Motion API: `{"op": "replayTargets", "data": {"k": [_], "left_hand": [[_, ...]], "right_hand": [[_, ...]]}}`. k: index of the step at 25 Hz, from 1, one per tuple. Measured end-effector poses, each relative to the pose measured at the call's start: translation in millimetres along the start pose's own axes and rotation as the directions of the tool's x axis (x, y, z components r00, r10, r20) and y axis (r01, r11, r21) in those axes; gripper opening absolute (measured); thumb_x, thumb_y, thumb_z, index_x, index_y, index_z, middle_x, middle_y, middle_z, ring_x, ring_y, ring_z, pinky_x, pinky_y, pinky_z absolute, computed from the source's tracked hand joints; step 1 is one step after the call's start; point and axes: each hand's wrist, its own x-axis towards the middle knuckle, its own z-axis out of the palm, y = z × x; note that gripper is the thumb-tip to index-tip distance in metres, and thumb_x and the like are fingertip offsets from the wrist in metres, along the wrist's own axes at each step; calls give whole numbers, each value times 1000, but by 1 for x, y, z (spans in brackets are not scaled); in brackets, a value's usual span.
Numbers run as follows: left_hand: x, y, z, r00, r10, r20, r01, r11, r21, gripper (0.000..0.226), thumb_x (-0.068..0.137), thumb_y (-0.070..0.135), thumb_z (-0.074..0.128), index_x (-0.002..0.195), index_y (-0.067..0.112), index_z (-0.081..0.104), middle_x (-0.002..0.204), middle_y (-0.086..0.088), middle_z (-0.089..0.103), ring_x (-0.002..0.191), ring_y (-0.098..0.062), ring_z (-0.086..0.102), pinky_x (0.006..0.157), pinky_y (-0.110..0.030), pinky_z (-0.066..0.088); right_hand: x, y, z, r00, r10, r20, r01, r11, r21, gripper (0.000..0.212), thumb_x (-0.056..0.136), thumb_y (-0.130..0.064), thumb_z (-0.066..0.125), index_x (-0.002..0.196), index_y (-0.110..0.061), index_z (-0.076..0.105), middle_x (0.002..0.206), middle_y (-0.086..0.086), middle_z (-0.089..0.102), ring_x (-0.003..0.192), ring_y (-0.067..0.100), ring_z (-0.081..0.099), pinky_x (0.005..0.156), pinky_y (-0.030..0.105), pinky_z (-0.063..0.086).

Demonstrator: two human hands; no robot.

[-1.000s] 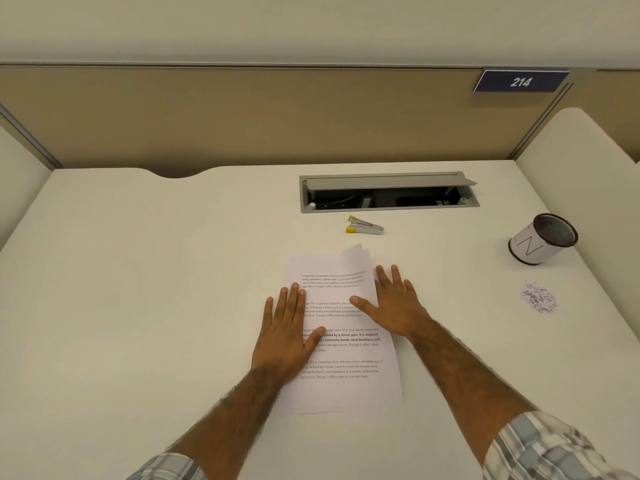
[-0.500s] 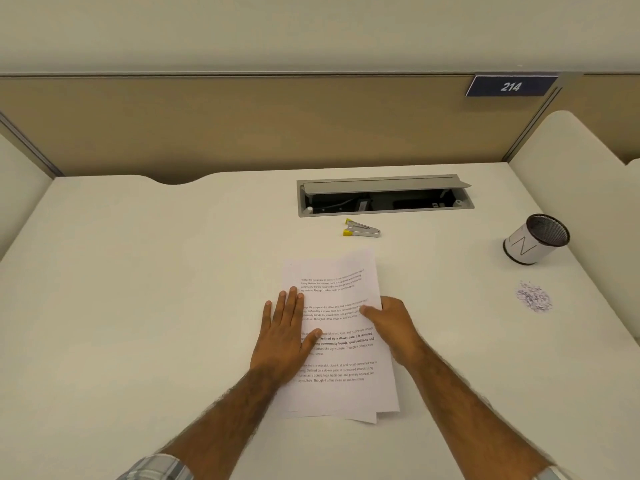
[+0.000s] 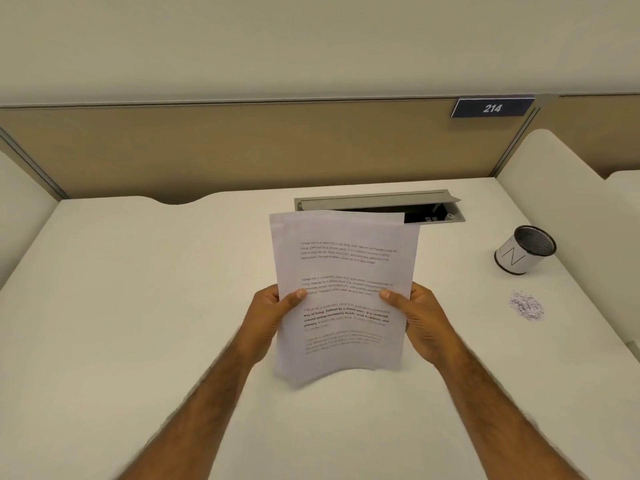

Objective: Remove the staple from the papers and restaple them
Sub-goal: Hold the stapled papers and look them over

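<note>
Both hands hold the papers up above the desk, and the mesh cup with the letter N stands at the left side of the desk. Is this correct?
Not quite. The head view shows the mesh cup at the right side of the desk, not the left. The rest is right: the left hand and right hand hold the papers up above the desk.

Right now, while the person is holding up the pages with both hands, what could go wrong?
The white printed paper sheets look uneven at the top, one page edge sticking out, so stapling now might leave them crooked. The left hand and right hand pinch only the side edges, and the bottom curls, so a sheet might slip. Lifted, the pages hide the desk behind them, so reaching there means groping.
</note>
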Motion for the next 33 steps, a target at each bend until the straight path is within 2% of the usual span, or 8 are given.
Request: {"op": "replayTargets", "data": {"k": [4,9,17,20,23,27,30,33], "left_hand": [[-8,26,15,994,106,-17,-106,994,27,25,90,17,74,114,11,76,110,-8,80,102,-34,77,82,-40,64],[-17,39,27,965,260,-17,-260,965,34,27,89,26,75,115,19,76,113,-2,80,103,-25,76,86,-37,64],[-24,25,35,983,184,17,-185,976,118,31,85,34,73,115,27,75,110,0,80,102,-24,76,95,-57,59],[-26,29,38,978,208,33,-211,969,126,30,85,38,73,115,31,75,110,1,80,102,-24,76,93,-51,61],[-26,32,39,973,226,54,-231,964,134,29,80,44,78,109,37,76,109,3,80,100,-20,77,89,-43,62],[-26,30,46,971,238,21,-238,963,124,21,86,33,71,103,44,80,108,2,81,100,-21,76,91,-45,62],[-27,34,44,966,257,17,-257,959,123,21,85,34,71,105,39,78,106,4,81,98,-19,77,86,-39,63],[-26,35,42,969,245,29,-247,959,140,27,84,35,73,110,27,77,106,1,81,99,-21,77,90,-44,62]], "right_hand": [[-5,-13,2,993,-99,-71,99,995,0,22,88,-5,68,110,-7,72,111,15,75,103,38,70,83,44,59],[-11,-27,3,959,-264,-100,249,958,-143,16,89,-9,70,103,-16,75,105,8,77,95,33,72,83,45,59],[-19,-13,3,959,-261,-113,235,951,-202,29,90,3,65,105,-22,70,99,-5,78,91,17,72,74,26,58],[-21,-18,4,951,-286,-121,260,947,-190,36,92,9,56,105,-22,67,95,-10,77,88,8,71,71,22,57],[-20,-20,3,953,-292,-74,281,950,-137,35,90,4,59,116,-19,62,104,-2,75,95,11,70,74,23,56],[-17,-13,10,952,-278,-131,246,945,-214,30,91,3,57,104,-21,69,96,-5,76,94,19,70,70,25,56],[-20,-21,12,930,-333,-156,297,930,-217,39,93,11,49,100,-22,69,89,-13,77,83,5,70,66,19,56],[-21,-26,9,928,-352,-125,320,922,-216,43,92,15,47,105,-20,68,93,-10,77,87,6,71,72,19,56]]}}
